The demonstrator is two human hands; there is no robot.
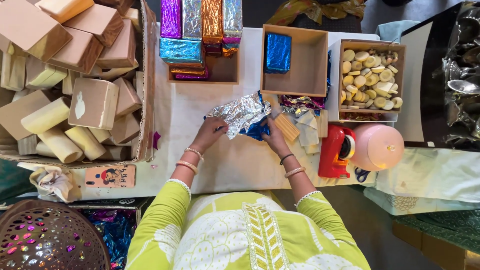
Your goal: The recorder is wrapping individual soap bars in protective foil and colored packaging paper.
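Left hand (209, 131) and right hand (274, 134) both closing on foil sheet (245, 116), gripping its near edges, one each side. Sheet lying just beyond the hands on the tabletop (235, 165), long axis running left to right, slightly nearer the left. Looking crumpled: silver face up, blue underside showing at the near edge. Sitting just right: wooden block (287, 128).

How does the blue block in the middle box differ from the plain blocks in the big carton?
The blue block is wrapped in shiny foil; the plain blocks are bare, matte tan and cream. It lies alone in its wooden box; they are heaped many together. Both look like rectangular bars.
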